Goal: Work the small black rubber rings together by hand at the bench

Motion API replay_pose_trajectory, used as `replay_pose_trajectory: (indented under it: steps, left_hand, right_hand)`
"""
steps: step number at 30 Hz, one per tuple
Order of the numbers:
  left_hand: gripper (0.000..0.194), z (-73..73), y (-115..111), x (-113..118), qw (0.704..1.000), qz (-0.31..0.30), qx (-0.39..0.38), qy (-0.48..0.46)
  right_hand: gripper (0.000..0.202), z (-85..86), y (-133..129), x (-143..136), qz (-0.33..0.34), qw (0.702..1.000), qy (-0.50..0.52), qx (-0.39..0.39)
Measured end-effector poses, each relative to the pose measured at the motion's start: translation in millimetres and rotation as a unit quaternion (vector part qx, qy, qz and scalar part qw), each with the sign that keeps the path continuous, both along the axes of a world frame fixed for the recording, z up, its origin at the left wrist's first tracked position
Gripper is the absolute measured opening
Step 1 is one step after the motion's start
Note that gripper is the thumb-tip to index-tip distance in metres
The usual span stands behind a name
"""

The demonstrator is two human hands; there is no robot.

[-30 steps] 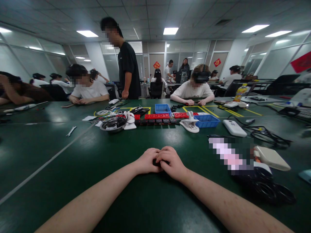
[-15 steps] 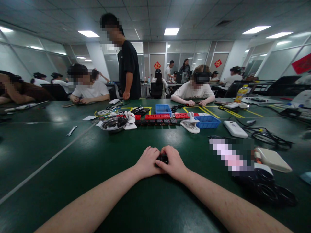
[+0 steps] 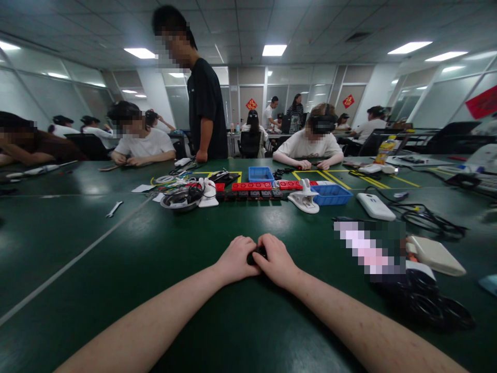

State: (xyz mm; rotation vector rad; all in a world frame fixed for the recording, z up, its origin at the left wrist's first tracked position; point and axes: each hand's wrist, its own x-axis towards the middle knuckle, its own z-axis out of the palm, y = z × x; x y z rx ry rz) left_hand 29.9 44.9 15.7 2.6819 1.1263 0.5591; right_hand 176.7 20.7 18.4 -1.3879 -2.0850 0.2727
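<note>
Both hands meet over the green table [image 3: 174, 311], near the middle of the view. My left hand [image 3: 237, 259] curls round the left side of a small black object [image 3: 257, 254]. From the right, my right hand [image 3: 276, 260] closes on the same object, its thumb lying across the front. Most of the black object is hidden by the fingers, so its shape cannot be made out.
Ahead stand a metal bowl with cables [image 3: 182, 198], red and black blocks [image 3: 254, 186], a white clamp [image 3: 305, 199] and a blue tray [image 3: 332, 195]. Black coiled cables [image 3: 427, 300] lie right; a wrench [image 3: 114, 209] lies left. People sit opposite; one stands.
My right thumb and fingers have shifted slightly over the black object, and less of it shows. The standing person has leaned a little closer.
</note>
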Motion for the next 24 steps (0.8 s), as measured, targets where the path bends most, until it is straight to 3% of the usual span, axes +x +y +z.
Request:
replay_pose_trajectory:
  steps: [5, 10, 15, 21, 24]
  left_hand:
    - [0.021, 4.2, 2.6, -2.6, 0.999, -0.039, -0.033, -0.007]
    - [0.019, 5.7, 6.8, -7.5, 0.995, -0.065, -0.065, -0.025]
    - [0.012, 1.5, 11.3, -10.2, 0.992, -0.097, -0.072, -0.038]
    - [0.014, -2.6, 12.5, -11.3, 0.993, -0.100, -0.058, -0.027]
    - [0.033, 0.5, 11.0, -11.3, 0.994, -0.083, -0.059, -0.028]
  right_hand:
    - [0.011, 3.8, -0.7, 2.7, 0.037, 0.999, -0.005, 0.016]
    - [0.009, 10.4, 0.7, 9.8, 0.131, 0.990, 0.032, 0.031]
    - [0.021, 11.5, -2.1, 9.3, 0.216, 0.973, 0.065, 0.045]
    - [0.023, 12.4, -10.1, 6.9, 0.227, 0.968, 0.061, 0.085]
    - [0.027, 14.1, -11.3, 8.1, 0.195, 0.973, 0.068, 0.100]
